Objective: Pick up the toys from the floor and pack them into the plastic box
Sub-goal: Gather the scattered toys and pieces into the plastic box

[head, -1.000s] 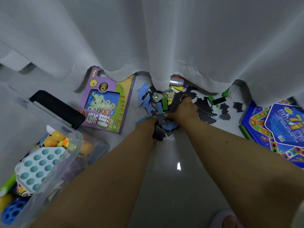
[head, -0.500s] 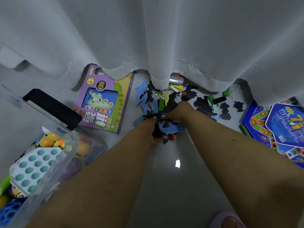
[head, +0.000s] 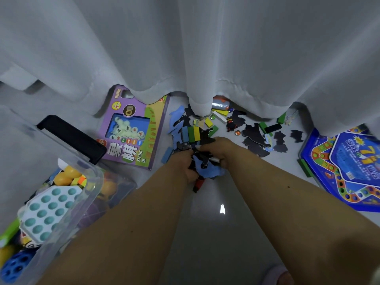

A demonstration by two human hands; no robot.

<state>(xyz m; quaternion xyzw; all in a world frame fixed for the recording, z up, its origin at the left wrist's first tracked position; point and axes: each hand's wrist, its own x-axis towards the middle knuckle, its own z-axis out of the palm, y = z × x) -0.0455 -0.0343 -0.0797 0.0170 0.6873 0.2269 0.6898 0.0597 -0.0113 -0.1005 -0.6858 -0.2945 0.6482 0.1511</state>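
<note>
Both hands meet over a pile of flat black and blue foam pieces (head: 207,169) on the grey floor. My left hand (head: 183,164) and my right hand (head: 216,148) curl round a bundle of these pieces from either side. Coloured blocks (head: 191,133) lie just beyond the hands. More black pieces (head: 255,136) are scattered to the right. The clear plastic box (head: 67,204) stands at the lower left, holding a teal bubble toy (head: 48,212), yellow balls and a blue ball.
A purple game box (head: 133,132) lies left of the pile. A blue board game (head: 347,167) lies at the right edge. A white curtain (head: 205,48) hangs over the far toys. The black box handle (head: 72,138) sits at the left.
Both hands have drawn the foam pieces together and pulled the bundle slightly toward me. The blocks and scattered black pieces beyond them now show more fully.
</note>
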